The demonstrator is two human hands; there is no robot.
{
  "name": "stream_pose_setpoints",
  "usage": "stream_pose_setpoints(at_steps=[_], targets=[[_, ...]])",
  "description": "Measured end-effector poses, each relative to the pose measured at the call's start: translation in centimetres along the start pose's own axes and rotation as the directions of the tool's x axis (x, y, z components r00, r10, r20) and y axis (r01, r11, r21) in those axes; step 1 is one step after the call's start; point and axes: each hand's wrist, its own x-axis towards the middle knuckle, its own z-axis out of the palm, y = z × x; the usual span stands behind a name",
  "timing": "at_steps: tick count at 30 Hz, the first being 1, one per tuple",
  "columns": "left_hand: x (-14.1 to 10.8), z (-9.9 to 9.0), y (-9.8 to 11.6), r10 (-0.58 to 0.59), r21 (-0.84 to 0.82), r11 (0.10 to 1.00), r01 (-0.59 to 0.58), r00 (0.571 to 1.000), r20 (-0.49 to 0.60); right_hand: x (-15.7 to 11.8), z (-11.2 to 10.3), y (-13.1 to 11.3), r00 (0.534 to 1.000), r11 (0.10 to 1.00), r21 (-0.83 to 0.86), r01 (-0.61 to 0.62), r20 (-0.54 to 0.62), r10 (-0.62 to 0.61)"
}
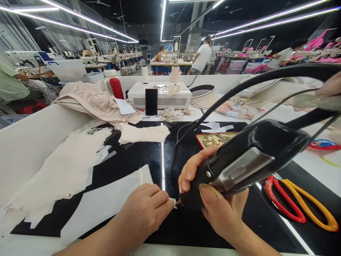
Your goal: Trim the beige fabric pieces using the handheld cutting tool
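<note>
My right hand (221,209) is wrapped round a black corded handheld tool (239,160) with a silver lever along its side. The tool tilts down to the left, and its small tip meets or nearly meets a little end of pale fabric (173,202). Pinched in the closed fingers of my left hand (146,213) is that fabric end; most of it is hidden by the fingers. A long white fabric piece (106,199) with a cream strip at its top edge lies flat beside and partly under my left hand. I cannot tell whether both fabrics are one piece.
Red-and-yellow-handled scissors (301,199) lie right on the black mat (183,227). Behind the tool sits a tray (199,142) of small pale-ended pieces. Cream fabric piles (61,163) cover the left. A white vented box (133,96) and phone (151,102) stand behind; cords hang right.
</note>
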Motion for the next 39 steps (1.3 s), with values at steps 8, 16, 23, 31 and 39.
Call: stream_pose_setpoints(at_steps=[8, 16, 23, 31, 39], targets=[[-0.6, 0.3, -0.5, 0.004, -0.017, 1.000, -0.004, 1.000, 0.011, -0.1, -0.1, 0.1, 1.000, 1.000, 0.005, 0.002, 0.024, -0.002], [-2.0, 0.0, -1.7, -0.012, -0.045, 0.999, 0.014, 0.999, 0.046, 0.1, 0.0, -0.1, 1.000, 1.000, 0.020, 0.010, 0.010, -0.010], [-2.8, -0.3, -2.5, -0.029, -0.065, 0.997, 0.030, 0.999, 0.021, 0.2, -0.5, -0.5, 0.996, 0.993, 0.090, -0.078, 0.046, 0.075], [-2.6, 0.1, -2.1, -0.034, -0.048, 0.998, 0.033, 0.999, -0.016, 0.7, -1.0, -0.8, 0.995, 0.996, 0.050, -0.072, 0.069, 0.068], [-2.8, 1.2, -1.5, -0.058, 0.012, 0.998, 0.060, 0.993, -0.106, 1.8, 0.7, 0.0, 0.999, 0.997, 0.067, -0.039, -0.003, 0.039]])
